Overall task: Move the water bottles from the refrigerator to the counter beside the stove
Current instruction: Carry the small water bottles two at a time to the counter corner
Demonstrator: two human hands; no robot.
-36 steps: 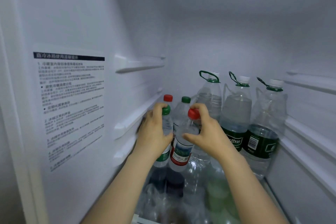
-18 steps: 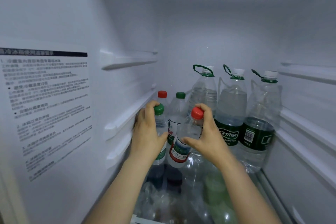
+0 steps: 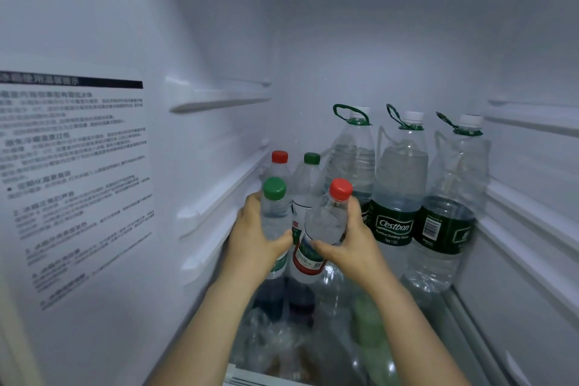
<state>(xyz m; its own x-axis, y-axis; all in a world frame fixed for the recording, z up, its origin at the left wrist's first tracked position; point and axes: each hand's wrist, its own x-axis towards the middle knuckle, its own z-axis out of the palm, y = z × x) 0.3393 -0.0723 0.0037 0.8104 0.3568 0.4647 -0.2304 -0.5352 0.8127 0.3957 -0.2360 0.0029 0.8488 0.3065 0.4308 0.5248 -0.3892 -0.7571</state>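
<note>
Since a sec ago both grips have dropped. My L hand [image 3: 253, 241] was up by the cap of the green-cap btl [image 3: 275, 213], thumb over the neck. Now it's wrapped round the body, cap clear above my fingers. Same w/ my R hand [image 3: 351, 244]: fingers were hooked over the red cap, now they hold the red-cap btl [image 3: 326, 222] round its shoulder, thumb across the near side. View's also closer in. To me that means grips are set & lift-out is the step in hand. Nothing's out of the fridge [image 3: 219, 41] yet, so the task has barely begun.

Both btls are at the near left of the glass shelf [image 3: 451, 310], just beside each other. Green-cap one is upright; red-cap one leans, cap to the right. Can't tell if either base is off the shelf, as my hands & arms hide that. Both are small clear plastic & look full, one w/ a green label, the other red & white.

Behind them a back pair of small btls [image 3: 308, 178] stands by the left wall. Three big handled btls [image 3: 401, 172] line the far right, w/ white caps, green carry loops & dark green labels.
</note>
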